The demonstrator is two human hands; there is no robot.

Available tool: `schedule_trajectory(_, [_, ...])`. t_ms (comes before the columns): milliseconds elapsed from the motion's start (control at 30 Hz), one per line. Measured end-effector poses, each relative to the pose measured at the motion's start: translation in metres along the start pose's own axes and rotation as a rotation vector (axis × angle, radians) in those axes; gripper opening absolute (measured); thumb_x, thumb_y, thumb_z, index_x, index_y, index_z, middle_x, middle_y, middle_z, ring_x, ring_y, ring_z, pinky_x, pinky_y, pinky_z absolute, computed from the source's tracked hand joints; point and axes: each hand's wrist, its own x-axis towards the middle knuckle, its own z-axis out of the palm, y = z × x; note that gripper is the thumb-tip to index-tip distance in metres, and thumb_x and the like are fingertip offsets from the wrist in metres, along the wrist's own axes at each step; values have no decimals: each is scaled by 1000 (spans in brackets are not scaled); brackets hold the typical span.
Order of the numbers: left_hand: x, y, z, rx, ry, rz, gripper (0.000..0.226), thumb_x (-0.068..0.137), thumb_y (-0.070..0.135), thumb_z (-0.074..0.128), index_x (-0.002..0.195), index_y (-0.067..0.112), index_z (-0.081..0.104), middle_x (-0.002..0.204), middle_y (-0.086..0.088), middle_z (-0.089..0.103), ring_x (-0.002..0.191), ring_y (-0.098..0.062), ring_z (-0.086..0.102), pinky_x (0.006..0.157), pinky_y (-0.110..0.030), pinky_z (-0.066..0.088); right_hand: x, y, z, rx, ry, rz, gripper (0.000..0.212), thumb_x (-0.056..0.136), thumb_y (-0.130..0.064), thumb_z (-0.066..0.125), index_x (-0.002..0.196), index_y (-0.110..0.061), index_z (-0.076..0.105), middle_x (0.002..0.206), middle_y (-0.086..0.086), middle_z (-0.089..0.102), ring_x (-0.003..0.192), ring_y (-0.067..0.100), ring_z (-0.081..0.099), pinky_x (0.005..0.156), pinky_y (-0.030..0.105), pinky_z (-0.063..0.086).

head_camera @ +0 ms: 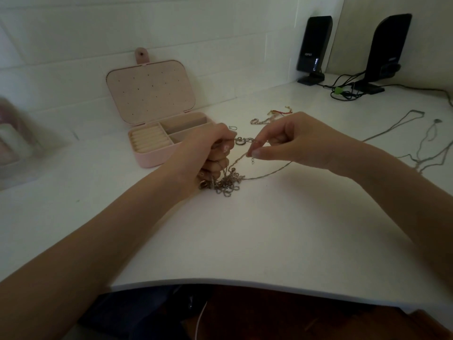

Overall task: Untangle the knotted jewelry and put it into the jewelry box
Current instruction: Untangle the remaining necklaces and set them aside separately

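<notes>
A knotted bundle of thin silver chains (226, 184) lies on the white table. My left hand (208, 153) has its fingers curled round part of the bundle and holds a small ring-shaped clasp (239, 141) up. My right hand (291, 141) pinches a chain strand between thumb and fingertip just right of the clasp; the strand runs down to the bundle. The pink jewelry box (152, 158) stands open behind my left hand, its lid (150, 92) leaning back against the wall, with ring rolls and two compartments inside.
A small ring (232, 128), a chain bracelet (261, 121) and a red-and-gold string piece (282, 112) lie behind my hands. Long thin necklaces (421, 143) spread at the right. Two black speakers (315, 45) with cables stand at the back right. A blurred pink-white thing (12, 141) sits at the left.
</notes>
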Motion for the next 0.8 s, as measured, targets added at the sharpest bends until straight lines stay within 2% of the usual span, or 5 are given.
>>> schedule_trajectory(167, [3, -4, 4, 164, 142, 99, 47, 96, 26, 50, 50, 20, 45, 39, 11, 27, 35, -6, 25, 35, -16, 21, 0, 2, -2, -20, 31, 26, 6, 81, -23, 73, 76, -20, 71, 47, -7, 28, 48, 11, 21, 57, 20, 41])
schedule_trajectory(300, [3, -9, 3, 334, 234, 333, 41, 96, 32, 53, 57, 25, 62, 51, -9, 32, 46, -19, 26, 41, -21, 21, -1, 1, -3, -16, 1, 65, 9, 82, -21, 71, 78, -15, 69, 43, -9, 30, 44, 9, 21, 46, 18, 22])
schedule_trajectory(433, [2, -10, 2, 395, 269, 462, 33, 97, 32, 53, 66, 26, 64, 58, -27, 39, 49, -23, 30, 44, -24, 21, -1, 2, -3, -39, -50, 88, 7, 83, -22, 71, 79, -16, 70, 44, -8, 29, 44, 9, 21, 45, 16, 22])
schedule_trajectory(633, [6, -12, 2, 103, 171, 232, 33, 96, 35, 52, 68, 24, 65, 45, 11, 29, 37, -4, 31, 37, -15, 25, -1, 3, 2, -113, -98, 46, 16, 78, -36, 75, 83, -21, 70, 46, -7, 28, 46, 10, 22, 46, 17, 22])
schedule_trajectory(800, [2, -8, 3, -7, 109, 154, 29, 97, 33, 50, 77, 18, 64, 40, 14, 26, 33, -3, 27, 34, -14, 25, -1, 1, 1, -81, -84, 21, 32, 67, -50, 70, 84, -24, 70, 46, -6, 27, 46, 12, 20, 45, 19, 20])
